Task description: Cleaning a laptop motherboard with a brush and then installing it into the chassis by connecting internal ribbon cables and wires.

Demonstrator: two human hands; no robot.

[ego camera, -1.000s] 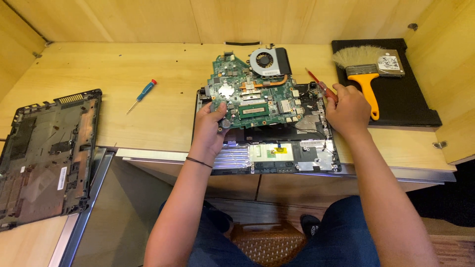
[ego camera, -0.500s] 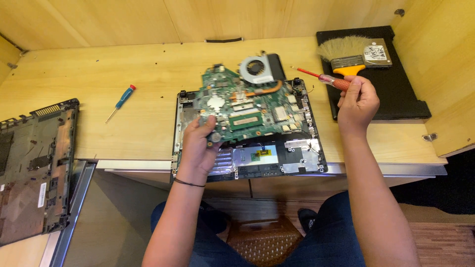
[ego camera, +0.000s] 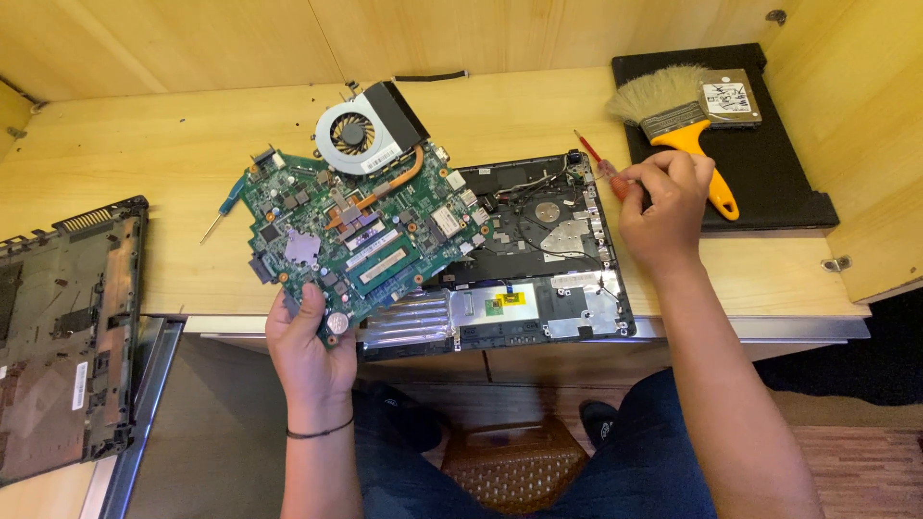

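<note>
My left hand point(ego camera: 310, 348) grips the near edge of a green motherboard point(ego camera: 358, 240) and holds it raised and tilted, clear of the laptop base. A round cooling fan point(ego camera: 361, 139) with a copper heat pipe is attached at the board's far end. The open black laptop base point(ego camera: 553, 255) lies on the wooden desk, its inner metal parts and cables exposed. My right hand point(ego camera: 663, 207) hovers at the base's right edge, closed around a red-handled screwdriver point(ego camera: 598, 163) whose tip points away to the upper left.
A blue-handled screwdriver point(ego camera: 223, 207) lies on the desk point(ego camera: 144, 154), partly behind the board. A black laptop bottom cover point(ego camera: 62, 327) sits at the left. On a black mat point(ego camera: 769, 173) at the right lie a yellow-handled brush point(ego camera: 673, 115) and a hard drive point(ego camera: 729, 98).
My left hand has lifted the motherboard off the laptop base and swung it left, uncovering the base's inside. My right hand stays at the right with the red screwdriver.
</note>
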